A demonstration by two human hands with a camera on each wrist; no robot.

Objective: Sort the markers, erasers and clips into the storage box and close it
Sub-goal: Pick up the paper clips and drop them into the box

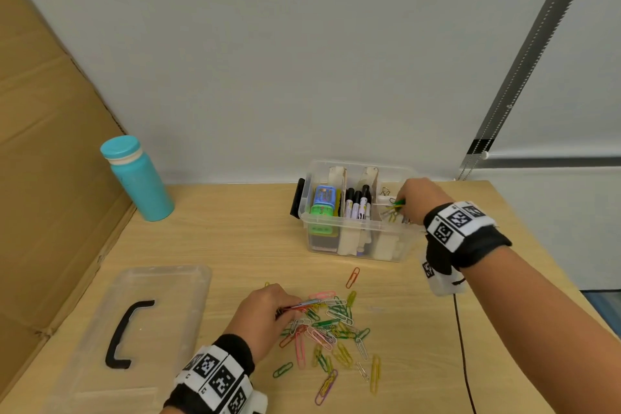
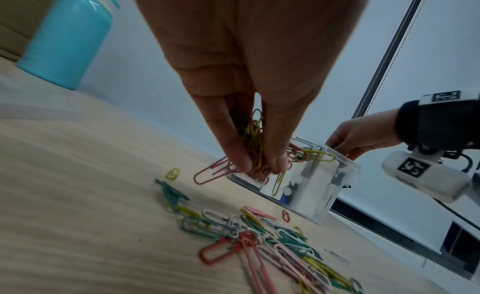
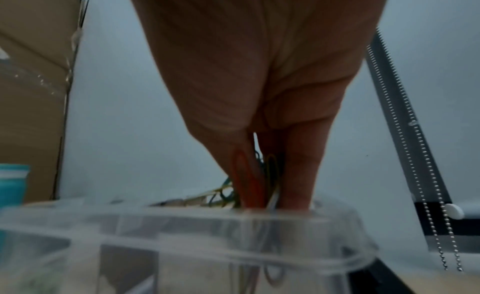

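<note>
Left hand (image 1: 265,309) low over worktop (image 1: 208,232), fingers (image 2: 237,152) pinching bunch of clips; loose clip pile (image 1: 331,329) just right of it. Lid (image 1: 141,319) lies left. Farther back: right hand (image 1: 421,200) over storage box (image 1: 356,232), rightmost compartment, fingers (image 3: 298,171) holding clips. Markers (image 1: 358,203) in middle compartment.

Storage box (image 1: 353,228) and lid (image 1: 161,306): clear glossy plastic. Table (image 1: 235,239): matt wood grain. Clips (image 1: 331,329): smooth coloured coating; bottle (image 1: 139,178) satin teal.

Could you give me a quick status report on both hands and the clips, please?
Left hand pinching clips above the pile. Right hand holding clips over the storage box. Lid off. Nothing blocking.
</note>
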